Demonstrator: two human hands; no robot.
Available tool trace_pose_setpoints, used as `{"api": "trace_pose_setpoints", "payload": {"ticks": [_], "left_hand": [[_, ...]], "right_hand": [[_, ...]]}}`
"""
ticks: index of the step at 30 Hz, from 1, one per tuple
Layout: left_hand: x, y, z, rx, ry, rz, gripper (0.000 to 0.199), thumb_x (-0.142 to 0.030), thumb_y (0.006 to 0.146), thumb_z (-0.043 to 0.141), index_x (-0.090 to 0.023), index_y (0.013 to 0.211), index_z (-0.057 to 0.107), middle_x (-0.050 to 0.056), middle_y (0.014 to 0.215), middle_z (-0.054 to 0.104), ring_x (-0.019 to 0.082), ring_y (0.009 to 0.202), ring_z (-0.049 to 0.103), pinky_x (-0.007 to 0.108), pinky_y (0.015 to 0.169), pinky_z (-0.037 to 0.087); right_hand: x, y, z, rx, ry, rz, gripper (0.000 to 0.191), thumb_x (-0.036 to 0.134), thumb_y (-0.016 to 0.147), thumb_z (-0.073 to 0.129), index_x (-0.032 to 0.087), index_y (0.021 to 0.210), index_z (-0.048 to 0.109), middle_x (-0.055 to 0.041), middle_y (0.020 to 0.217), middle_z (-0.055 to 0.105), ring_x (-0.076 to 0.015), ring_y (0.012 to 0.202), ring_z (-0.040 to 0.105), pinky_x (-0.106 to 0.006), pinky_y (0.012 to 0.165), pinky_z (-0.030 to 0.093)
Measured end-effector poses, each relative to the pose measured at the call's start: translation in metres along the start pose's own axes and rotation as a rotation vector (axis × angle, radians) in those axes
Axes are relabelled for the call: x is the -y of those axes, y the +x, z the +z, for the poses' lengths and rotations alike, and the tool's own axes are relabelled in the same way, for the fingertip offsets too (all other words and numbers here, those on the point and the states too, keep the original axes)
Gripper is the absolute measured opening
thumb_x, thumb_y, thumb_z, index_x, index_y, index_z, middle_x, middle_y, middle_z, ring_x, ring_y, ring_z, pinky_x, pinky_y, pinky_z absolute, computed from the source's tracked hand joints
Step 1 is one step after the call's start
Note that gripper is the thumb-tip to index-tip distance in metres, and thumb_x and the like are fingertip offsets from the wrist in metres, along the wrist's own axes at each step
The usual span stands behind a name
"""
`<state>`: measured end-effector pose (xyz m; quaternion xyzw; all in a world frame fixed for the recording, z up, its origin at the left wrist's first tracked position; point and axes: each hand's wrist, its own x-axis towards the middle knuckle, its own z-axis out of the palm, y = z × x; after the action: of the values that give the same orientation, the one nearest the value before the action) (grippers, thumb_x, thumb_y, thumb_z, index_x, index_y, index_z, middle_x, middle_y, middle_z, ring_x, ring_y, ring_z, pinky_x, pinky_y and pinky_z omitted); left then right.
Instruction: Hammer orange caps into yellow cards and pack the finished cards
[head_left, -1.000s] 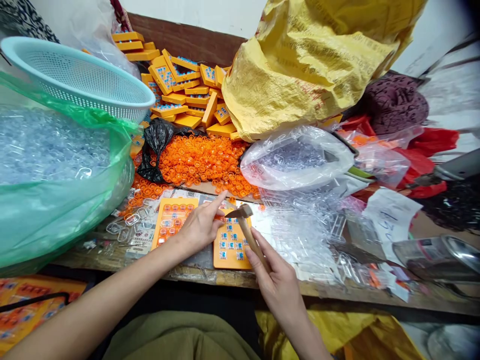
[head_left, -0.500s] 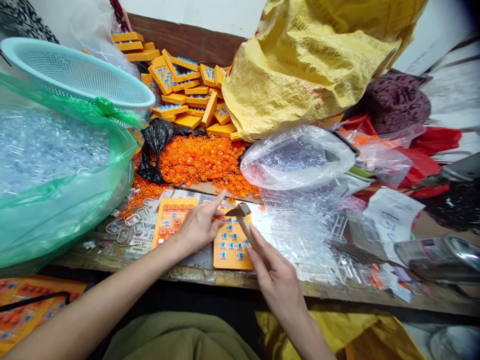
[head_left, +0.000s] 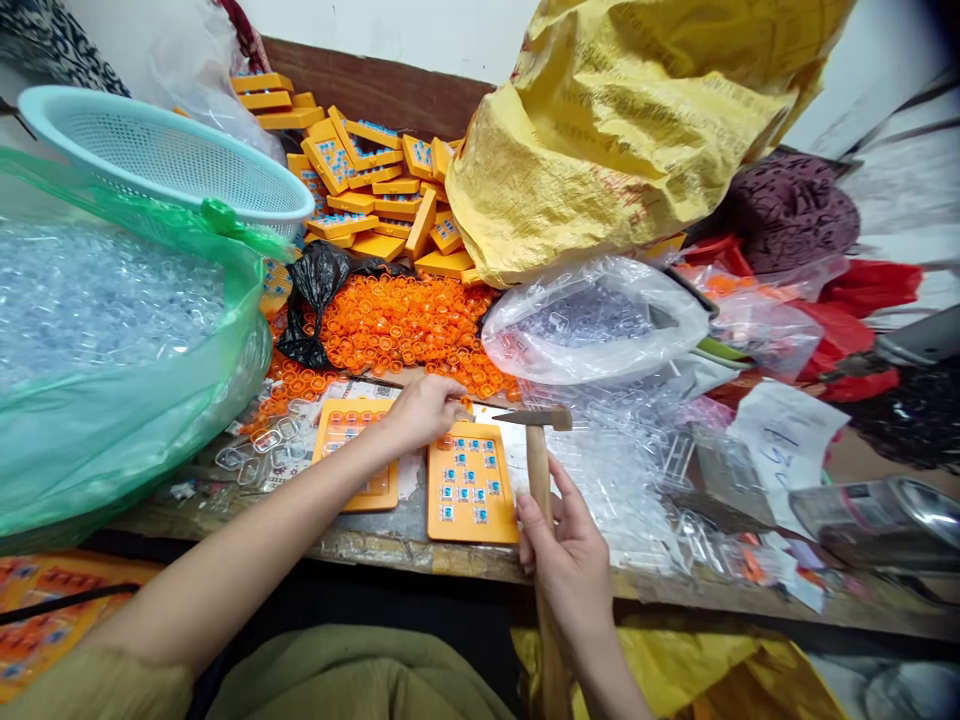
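Note:
My right hand is wrapped round the wooden handle of a small hammer, whose metal head is just right of an orange tray. Blue-centred clear pieces sit in rows on that tray. Over its top left edge is my left hand, fingers bent together near the orange rings; whatever they hold is too small to make out. A second orange tray, with orange rings on it, lies partly under my left forearm.
Behind the trays is a heap of loose orange rings, with stacked orange blocks beyond. A green bag and blue basket stand left; a white bag and clear plastic pieces lie right.
The hammer has moved right and back from over the tray, its head now level. My left hand has shifted up and right, its pointing finger now bent in.

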<state>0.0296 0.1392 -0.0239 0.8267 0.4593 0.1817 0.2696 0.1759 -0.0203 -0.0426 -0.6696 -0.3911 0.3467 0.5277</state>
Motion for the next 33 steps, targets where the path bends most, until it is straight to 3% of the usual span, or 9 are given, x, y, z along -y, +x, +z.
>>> {"api": "trace_pose_setpoints", "payload": {"ticks": [3, 7, 16, 20, 24, 27, 29, 31, 33], "left_hand": [[-0.006, 0.022, 0.009, 0.036, 0.087, 0.009, 0.018, -0.013, 0.076, 0.058, -0.014, 0.084, 0.074, 0.010, 0.087, 0.072, 0.024, 0.085, 0.066, 0.033, 0.077, 0.050], [-0.008, 0.029, 0.013, 0.054, 0.156, 0.045, 0.019, -0.008, 0.074, 0.056, -0.013, 0.081, 0.073, 0.013, 0.091, 0.070, 0.026, 0.088, 0.065, 0.034, 0.078, 0.049], [-0.011, -0.027, 0.001, 0.045, 0.091, 0.155, 0.022, -0.014, 0.082, 0.050, -0.018, 0.080, 0.071, 0.005, 0.081, 0.073, 0.019, 0.077, 0.066, 0.028, 0.075, 0.050], [-0.008, -0.044, 0.008, 0.027, -0.019, 0.234, 0.020, -0.014, 0.082, 0.052, -0.017, 0.080, 0.072, 0.006, 0.090, 0.074, 0.020, 0.087, 0.067, 0.031, 0.083, 0.051], [-0.003, -0.042, 0.015, -0.053, -0.197, 0.080, 0.026, -0.013, 0.077, 0.057, -0.018, 0.100, 0.070, 0.005, 0.093, 0.074, 0.019, 0.086, 0.068, 0.032, 0.082, 0.053], [-0.002, -0.036, 0.018, -0.072, -0.358, -0.050, 0.055, -0.009, 0.071, 0.062, -0.018, 0.125, 0.056, 0.004, 0.092, 0.073, 0.017, 0.083, 0.068, 0.030, 0.079, 0.054], [-0.002, -0.034, 0.018, -0.060, -0.418, -0.083, 0.062, -0.008, 0.069, 0.064, -0.017, 0.129, 0.052, 0.005, 0.090, 0.073, 0.018, 0.083, 0.069, 0.031, 0.080, 0.055], [-0.002, -0.036, 0.017, -0.034, -0.459, -0.085, 0.065, -0.007, 0.070, 0.063, -0.016, 0.133, 0.048, 0.006, 0.091, 0.074, 0.019, 0.085, 0.069, 0.032, 0.080, 0.054], [-0.002, -0.038, 0.014, 0.002, -0.502, -0.074, 0.070, -0.006, 0.070, 0.060, -0.016, 0.138, 0.041, 0.007, 0.095, 0.074, 0.019, 0.088, 0.069, 0.032, 0.080, 0.054]], "right_hand": [[-0.004, 0.000, 0.002, -0.008, 0.167, 0.169, 0.078, 0.043, 0.077, 0.069, 0.021, 0.143, 0.034, 0.0078, 0.056, 0.050, -0.0064, 0.037, 0.038, -0.018, 0.035, 0.034], [-0.002, 0.001, 0.003, -0.015, 0.206, 0.192, 0.080, 0.044, 0.075, 0.070, 0.022, 0.142, 0.034, 0.0085, 0.058, 0.047, -0.0057, 0.039, 0.037, -0.018, 0.036, 0.032], [-0.001, 0.000, 0.004, 0.011, 0.182, 0.199, 0.079, 0.047, 0.073, 0.070, 0.022, 0.141, 0.036, 0.0067, 0.064, 0.049, -0.0050, 0.040, 0.036, -0.018, 0.036, 0.032], [-0.002, 0.000, 0.003, 0.025, 0.161, 0.185, 0.080, 0.046, 0.073, 0.070, 0.020, 0.141, 0.036, 0.0072, 0.062, 0.049, -0.0053, 0.040, 0.037, -0.018, 0.036, 0.033], [0.002, 0.000, -0.004, 0.056, 0.013, 0.096, 0.069, 0.046, 0.080, 0.062, 0.019, 0.140, 0.041, 0.0041, 0.060, 0.057, -0.0076, 0.039, 0.043, -0.020, 0.037, 0.038], [0.009, 0.000, -0.011, 0.051, -0.193, -0.116, 0.054, 0.042, 0.085, 0.057, 0.024, 0.135, 0.050, -0.0060, 0.092, 0.071, -0.0168, 0.066, 0.065, -0.027, 0.056, 0.054], [0.015, 0.000, -0.014, 0.080, -0.332, -0.244, 0.047, 0.038, 0.087, 0.053, 0.025, 0.132, 0.053, -0.0075, 0.116, 0.067, -0.0236, 0.098, 0.066, -0.034, 0.080, 0.054], [0.018, -0.001, -0.014, 0.153, -0.460, -0.287, 0.043, 0.035, 0.090, 0.048, 0.028, 0.132, 0.054, -0.0060, 0.123, 0.064, -0.0261, 0.110, 0.061, -0.039, 0.090, 0.051], [0.019, -0.001, -0.013, 0.223, -0.546, -0.263, 0.042, 0.034, 0.091, 0.044, 0.031, 0.133, 0.051, -0.0052, 0.121, 0.065, -0.0268, 0.109, 0.062, -0.042, 0.090, 0.050]]}}
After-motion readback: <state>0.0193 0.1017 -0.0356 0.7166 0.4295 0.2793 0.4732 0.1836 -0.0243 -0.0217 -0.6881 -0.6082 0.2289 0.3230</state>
